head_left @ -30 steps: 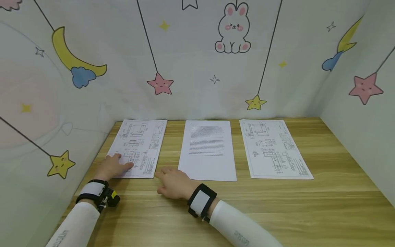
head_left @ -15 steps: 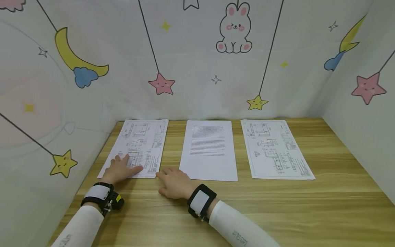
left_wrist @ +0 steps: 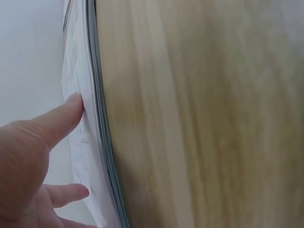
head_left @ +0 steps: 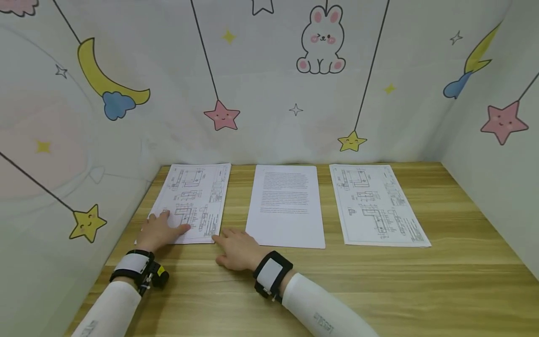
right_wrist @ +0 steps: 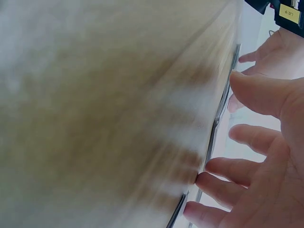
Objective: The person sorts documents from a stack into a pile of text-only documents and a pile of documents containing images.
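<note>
A stack of papers (head_left: pixel 202 201) printed with technical drawings lies at the far left of the table. My left hand (head_left: pixel 157 231) rests on its near left part, fingers spread. In the left wrist view the thumb (left_wrist: pixel 61 116) touches the top sheet, and the stack's layered edge shows. My right hand (head_left: pixel 240 250) is palm down between this stack and the middle text sheet (head_left: pixel 286 229), fingers extended and holding nothing. Its leftmost fingertip is at the stack's near right corner; contact is unclear. In the right wrist view the fingers (right_wrist: pixel 228 187) are spread apart.
Another drawing sheet or pile (head_left: pixel 375 206) lies to the right on the wooden table (head_left: pixel 379 290). A white wall covering (head_left: pixel 269 84) with cartoon prints stands along the back and both sides. Both wrists carry strapped cameras.
My left hand has shifted a little to the right over the stack, then slightly back left. My right hand stays almost in place. The head view has shifted slightly.
</note>
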The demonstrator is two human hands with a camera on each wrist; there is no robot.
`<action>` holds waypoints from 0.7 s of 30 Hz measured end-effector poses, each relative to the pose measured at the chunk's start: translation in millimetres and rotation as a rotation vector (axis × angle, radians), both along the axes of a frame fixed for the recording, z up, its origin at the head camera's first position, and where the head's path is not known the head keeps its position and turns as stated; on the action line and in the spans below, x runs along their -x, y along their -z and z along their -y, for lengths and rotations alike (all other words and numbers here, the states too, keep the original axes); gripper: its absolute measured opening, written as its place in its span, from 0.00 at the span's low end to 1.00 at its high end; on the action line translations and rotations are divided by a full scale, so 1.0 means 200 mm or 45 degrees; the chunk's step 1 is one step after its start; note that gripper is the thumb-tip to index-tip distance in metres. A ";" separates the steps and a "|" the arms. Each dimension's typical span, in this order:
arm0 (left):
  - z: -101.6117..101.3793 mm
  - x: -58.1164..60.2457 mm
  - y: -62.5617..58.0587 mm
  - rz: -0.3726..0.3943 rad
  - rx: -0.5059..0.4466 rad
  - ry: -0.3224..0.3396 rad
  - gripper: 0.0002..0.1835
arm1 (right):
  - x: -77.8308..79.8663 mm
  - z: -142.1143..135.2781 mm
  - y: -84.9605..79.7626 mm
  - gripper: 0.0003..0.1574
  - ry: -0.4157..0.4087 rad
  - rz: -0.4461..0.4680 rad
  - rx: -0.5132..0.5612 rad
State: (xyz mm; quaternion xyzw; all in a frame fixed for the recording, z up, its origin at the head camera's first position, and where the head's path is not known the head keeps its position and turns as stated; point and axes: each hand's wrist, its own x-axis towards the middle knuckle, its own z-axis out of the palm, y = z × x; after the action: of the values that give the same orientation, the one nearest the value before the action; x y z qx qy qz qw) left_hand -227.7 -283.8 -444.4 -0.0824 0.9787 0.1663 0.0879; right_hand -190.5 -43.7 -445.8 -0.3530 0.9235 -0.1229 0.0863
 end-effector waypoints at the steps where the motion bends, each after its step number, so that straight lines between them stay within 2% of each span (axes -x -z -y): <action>1: 0.00 0.00 0.00 0.006 -0.001 -0.021 0.54 | 0.00 0.00 0.00 0.35 0.001 0.005 0.000; 3: 0.01 0.01 -0.01 0.018 -0.011 -0.058 0.54 | 0.00 0.01 0.00 0.35 0.004 0.018 -0.003; 7: 0.00 0.02 -0.02 0.000 -0.009 -0.053 0.53 | 0.01 0.02 -0.01 0.35 0.009 0.041 -0.017; 12: -0.01 0.04 -0.05 -0.020 -0.062 -0.080 0.52 | 0.02 0.03 0.00 0.36 0.004 0.041 -0.019; 16: 0.02 0.06 -0.06 -0.040 -0.144 -0.164 0.50 | 0.02 0.03 0.00 0.36 -0.003 0.048 -0.003; 21: 0.06 0.09 -0.05 -0.021 -0.327 -0.324 0.48 | 0.03 0.02 0.01 0.35 -0.013 0.060 0.027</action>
State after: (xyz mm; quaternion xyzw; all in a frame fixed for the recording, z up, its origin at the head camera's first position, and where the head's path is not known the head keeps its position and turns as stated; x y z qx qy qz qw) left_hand -245.1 -295.9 -433.7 -0.1925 0.9317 0.3003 0.0680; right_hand -195.9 -47.7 -447.6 -0.3557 0.9180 -0.1404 0.1049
